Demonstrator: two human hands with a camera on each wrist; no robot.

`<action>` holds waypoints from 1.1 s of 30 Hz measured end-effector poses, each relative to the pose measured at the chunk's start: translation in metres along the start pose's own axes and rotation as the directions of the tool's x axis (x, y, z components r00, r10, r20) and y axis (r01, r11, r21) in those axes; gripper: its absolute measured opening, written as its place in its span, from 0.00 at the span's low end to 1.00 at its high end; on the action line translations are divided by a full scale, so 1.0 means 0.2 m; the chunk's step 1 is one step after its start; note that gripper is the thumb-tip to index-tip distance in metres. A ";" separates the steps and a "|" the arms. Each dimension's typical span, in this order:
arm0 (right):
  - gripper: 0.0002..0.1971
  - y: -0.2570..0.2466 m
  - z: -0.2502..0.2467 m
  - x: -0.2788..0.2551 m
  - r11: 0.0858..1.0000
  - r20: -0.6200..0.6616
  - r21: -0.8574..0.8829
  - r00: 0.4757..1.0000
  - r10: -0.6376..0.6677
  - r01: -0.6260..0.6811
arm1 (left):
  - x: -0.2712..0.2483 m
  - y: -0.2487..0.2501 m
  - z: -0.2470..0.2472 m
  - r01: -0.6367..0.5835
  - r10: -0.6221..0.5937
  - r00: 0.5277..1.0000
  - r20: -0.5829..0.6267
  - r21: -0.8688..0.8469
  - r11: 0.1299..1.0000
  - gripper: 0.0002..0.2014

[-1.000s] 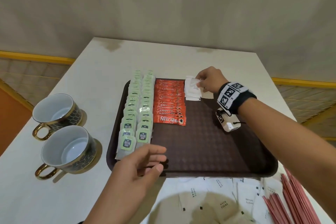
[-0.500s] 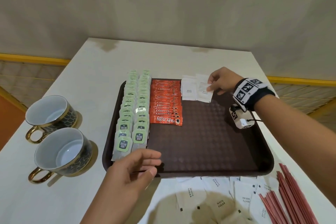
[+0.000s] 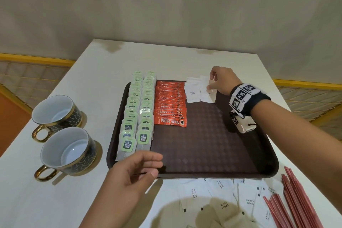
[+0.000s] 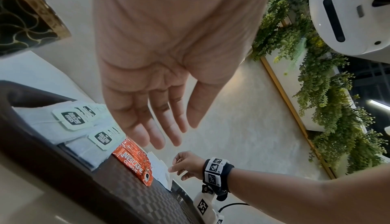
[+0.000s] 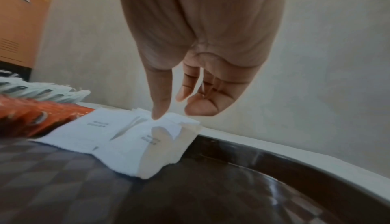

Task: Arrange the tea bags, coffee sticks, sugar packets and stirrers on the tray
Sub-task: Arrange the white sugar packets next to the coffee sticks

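White table (image 3: 103, 72), brown tray (image 3: 203, 153); right hand (image 3: 223, 81) grip loose above sugar packets (image 3: 200, 91).

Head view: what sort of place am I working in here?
Probably a hotel or office refreshment corner: a tray of tea bags and coffee sticks, two cups, and hanging greenery.

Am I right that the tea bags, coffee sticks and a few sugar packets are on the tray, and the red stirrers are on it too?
Not the stirrers. The head view shows them on the table, off the tray, past its near right corner. The rest holds.
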State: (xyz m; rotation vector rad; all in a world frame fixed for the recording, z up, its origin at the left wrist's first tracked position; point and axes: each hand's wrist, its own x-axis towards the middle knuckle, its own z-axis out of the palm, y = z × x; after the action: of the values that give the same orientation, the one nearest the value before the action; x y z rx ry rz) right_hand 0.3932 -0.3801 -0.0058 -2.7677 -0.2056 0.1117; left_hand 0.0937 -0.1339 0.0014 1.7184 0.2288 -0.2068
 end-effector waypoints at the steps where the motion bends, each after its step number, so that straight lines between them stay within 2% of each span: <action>1: 0.15 -0.02 0.00 -0.01 0.999 0.002 -0.013 0.999 -0.043 0.043 | 0.00 0.00 0.00 0.001 -0.001 1.000 -0.003 -0.002 1.000 0.15; 5: 0.25 -0.13 0.04 -0.06 0.958 0.095 -0.160 0.970 -0.225 0.238 | -0.01 0.00 0.00 0.004 -0.005 1.000 -0.005 -0.006 1.000 0.14; 9: 0.38 -0.22 0.09 -0.07 0.872 0.185 -0.357 0.940 -0.287 0.337 | -0.01 0.00 0.00 0.003 -0.003 1.000 -0.004 -0.005 1.000 0.14; 12: 0.40 -0.23 0.11 -0.06 0.839 0.209 -0.430 0.941 -0.267 0.334 | -0.01 -0.01 -0.01 0.009 -0.009 1.000 -0.016 -0.009 1.000 0.14; 19: 0.38 -0.20 0.14 -0.04 0.820 0.197 -0.469 0.944 -0.264 0.328 | -0.01 -0.01 -0.01 0.026 -0.026 1.000 -0.015 -0.014 1.000 0.14; 29: 0.40 -0.16 0.16 -0.03 0.856 0.175 -0.428 0.956 -0.236 0.289 | -0.01 0.00 0.00 0.017 -0.017 1.000 0.016 -0.029 0.999 0.13; 33: 0.41 -0.17 0.08 -0.08 0.924 0.125 -0.298 0.970 -0.210 0.238 | -0.01 0.01 0.00 0.008 -0.007 1.000 0.018 -0.026 1.000 0.13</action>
State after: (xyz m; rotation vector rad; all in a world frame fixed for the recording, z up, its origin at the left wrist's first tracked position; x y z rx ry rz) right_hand 0.3718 -0.3457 -0.0067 -3.0280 -0.6121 0.1576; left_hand 0.0913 -0.1334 0.0037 1.6897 0.2242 -0.2234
